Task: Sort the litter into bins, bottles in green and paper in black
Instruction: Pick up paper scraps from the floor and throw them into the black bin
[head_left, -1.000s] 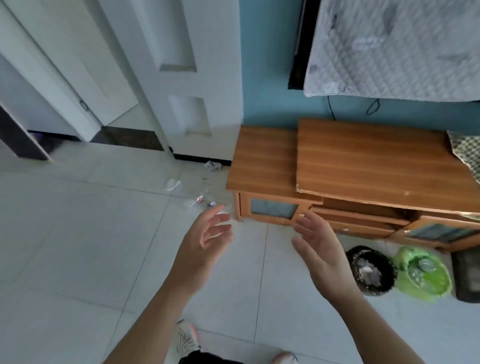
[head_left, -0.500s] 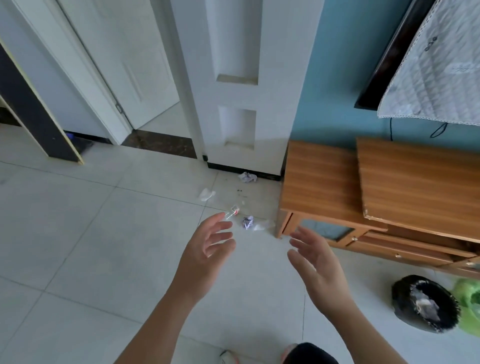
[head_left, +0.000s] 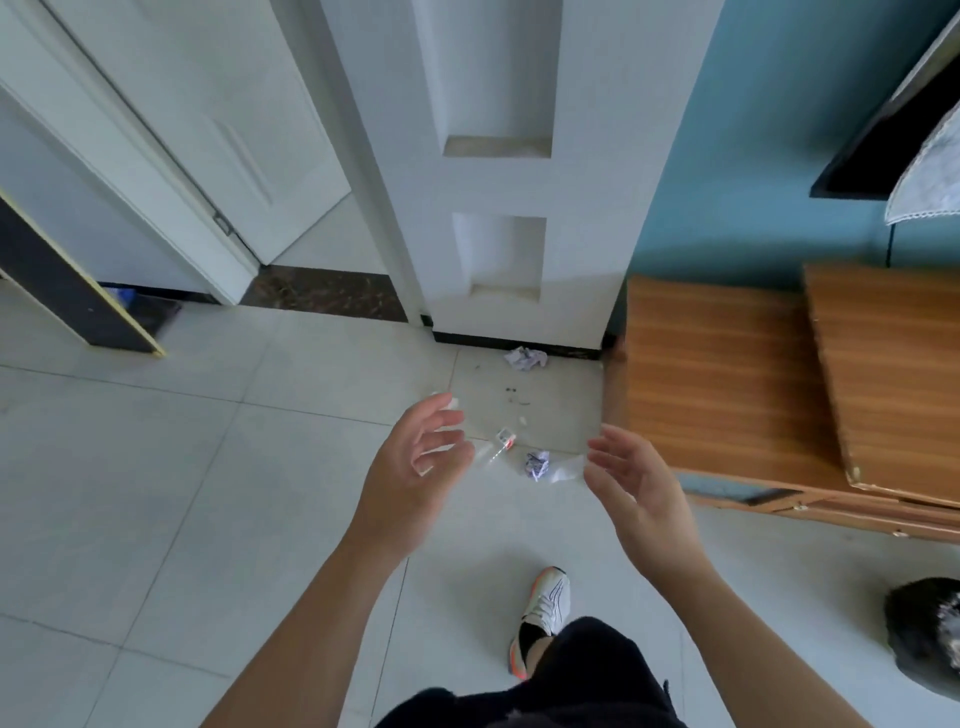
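Currently on view, listed from the hands outward:

Left hand (head_left: 415, 467): raised over the tiled floor (head_left: 156, 493), fingers loosely curled and spread, holding nothing.

Right hand (head_left: 636, 486): raised beside it, palm turned inward, fingers parted, holding nothing.

Clear plastic bottle (head_left: 496, 446): lying on the floor between and beyond the two hands, red mark near its cap end.

Crumpled paper (head_left: 537, 464), white with purple print: on the floor just right of the bottle, a pale scrap (head_left: 566, 471) against it.

Second crumpled paper (head_left: 525, 358): farther off, at the foot of the white pillar (head_left: 519, 182).

Small white scrap (head_left: 451, 401): partly hidden behind the left fingertips.

Wooden cabinet (head_left: 727, 384): right of the litter, against the teal wall (head_left: 753, 130).

Black bin (head_left: 919, 639): at the right edge, cut off by the frame, pale scraps inside.

White sneaker (head_left: 545, 605): on the floor below the hands.
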